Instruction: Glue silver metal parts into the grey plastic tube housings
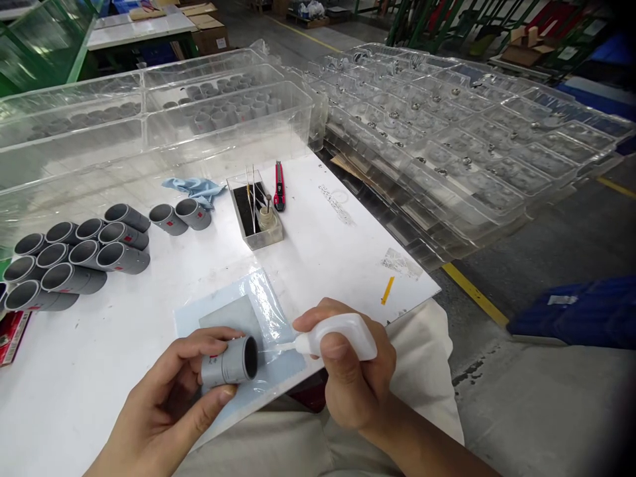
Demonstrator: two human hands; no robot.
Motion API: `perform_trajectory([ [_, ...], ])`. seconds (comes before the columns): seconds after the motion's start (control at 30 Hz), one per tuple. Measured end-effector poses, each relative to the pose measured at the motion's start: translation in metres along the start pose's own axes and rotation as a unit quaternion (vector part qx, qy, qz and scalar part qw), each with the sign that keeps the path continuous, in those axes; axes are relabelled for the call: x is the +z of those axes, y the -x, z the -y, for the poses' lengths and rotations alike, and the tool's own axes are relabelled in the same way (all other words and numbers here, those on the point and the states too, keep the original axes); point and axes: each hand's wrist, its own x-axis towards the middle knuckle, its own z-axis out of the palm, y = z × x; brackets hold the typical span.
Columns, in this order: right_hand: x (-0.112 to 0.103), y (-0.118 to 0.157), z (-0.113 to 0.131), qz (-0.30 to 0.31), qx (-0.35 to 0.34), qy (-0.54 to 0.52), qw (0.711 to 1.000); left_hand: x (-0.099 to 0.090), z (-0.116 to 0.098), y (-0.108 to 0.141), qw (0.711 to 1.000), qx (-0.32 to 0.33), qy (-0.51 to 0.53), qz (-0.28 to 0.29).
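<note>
My left hand (171,391) holds a grey cylinder (226,363) with a red mark, its dark open end facing right. My right hand (355,384) is wrapped round a white squeeze bottle (345,333), whose thin nozzle points left at the cylinder's open end, with a small gap between. Both are over a light blue sheet (186,319) with a grey pad (231,315) on it, near the table's front edge. Several more grey cylinders (122,258) lie in rows on the white table (163,291) at the left.
Behind the sheet are a small clear box (269,240) with tweezers and a little jar, a red cutter (279,187) and a blue cloth (196,190). Clear trays (223,142) line the table's back; stacked compartment trays (447,146) stand at right.
</note>
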Motion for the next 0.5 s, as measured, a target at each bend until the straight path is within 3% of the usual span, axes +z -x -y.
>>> perform_trajectory([
  [0.17,0.0005,-0.0017,-0.0008,0.014,0.001,0.014,1.0,-0.0101,0.011,-0.0051,0.997,0.057,-0.011,0.06],
  [0.5,0.0044,-0.0058,0.0033,0.016,0.007,0.03,0.999,-0.0026,0.0033,-0.0022,0.999,0.027,0.006,0.017],
])
